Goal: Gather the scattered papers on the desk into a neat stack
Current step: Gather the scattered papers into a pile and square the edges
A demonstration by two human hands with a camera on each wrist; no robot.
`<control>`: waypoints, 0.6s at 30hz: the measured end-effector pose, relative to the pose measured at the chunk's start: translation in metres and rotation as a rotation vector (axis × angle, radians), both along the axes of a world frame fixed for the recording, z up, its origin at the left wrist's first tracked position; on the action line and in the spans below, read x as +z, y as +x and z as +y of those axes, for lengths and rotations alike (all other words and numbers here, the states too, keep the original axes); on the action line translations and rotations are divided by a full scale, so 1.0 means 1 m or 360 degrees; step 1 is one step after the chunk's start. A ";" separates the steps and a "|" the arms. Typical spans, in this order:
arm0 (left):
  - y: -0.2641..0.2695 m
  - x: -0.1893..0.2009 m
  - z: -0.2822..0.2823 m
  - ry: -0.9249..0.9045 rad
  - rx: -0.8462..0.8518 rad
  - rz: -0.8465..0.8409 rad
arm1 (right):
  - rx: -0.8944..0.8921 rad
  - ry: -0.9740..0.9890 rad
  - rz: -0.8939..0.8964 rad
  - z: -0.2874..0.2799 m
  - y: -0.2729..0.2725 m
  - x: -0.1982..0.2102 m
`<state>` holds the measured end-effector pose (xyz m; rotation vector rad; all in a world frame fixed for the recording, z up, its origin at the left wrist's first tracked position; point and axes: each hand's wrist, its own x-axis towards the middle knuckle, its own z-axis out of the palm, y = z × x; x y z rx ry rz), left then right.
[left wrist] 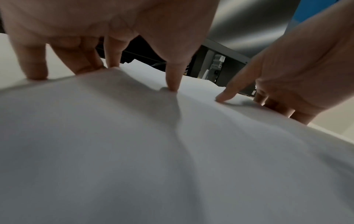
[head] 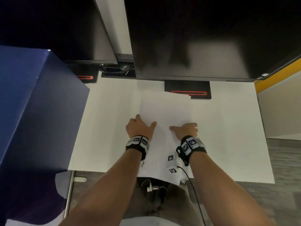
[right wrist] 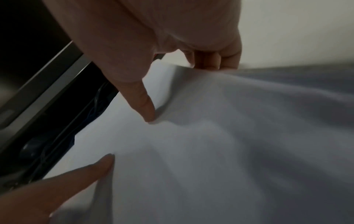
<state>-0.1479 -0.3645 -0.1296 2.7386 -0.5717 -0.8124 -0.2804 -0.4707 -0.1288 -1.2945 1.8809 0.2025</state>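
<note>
Both our hands grip the papers [head: 164,111] at mid-desk [head: 228,128], our left hand [head: 140,127] pinching their left edge, thumb on top, our right hand [head: 187,130] pinching their right edge, before the dark monitor [head: 203,38].

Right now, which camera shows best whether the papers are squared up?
The head view: the papers lie whole, far corners staggered near the monitor base. Both wrist views show only rumpled sheet close up, under thumbs.

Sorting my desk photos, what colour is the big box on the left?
Dark blue box; it shows best in the head view.
</note>
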 end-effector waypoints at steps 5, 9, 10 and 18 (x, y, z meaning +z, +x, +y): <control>0.025 -0.006 0.003 -0.0270 0.0297 0.0683 | 0.0013 0.0041 -0.0475 -0.013 -0.020 -0.010; 0.041 -0.010 0.030 -0.0585 0.0471 0.1530 | -0.0167 -0.0005 -0.0928 -0.001 -0.043 0.001; 0.040 -0.007 0.033 -0.0630 0.0461 0.1585 | -0.0203 0.0020 -0.1037 0.002 -0.047 0.005; 0.052 0.078 0.032 -0.0993 -0.0112 0.1268 | -0.0200 -0.0038 -0.1774 -0.003 -0.065 0.058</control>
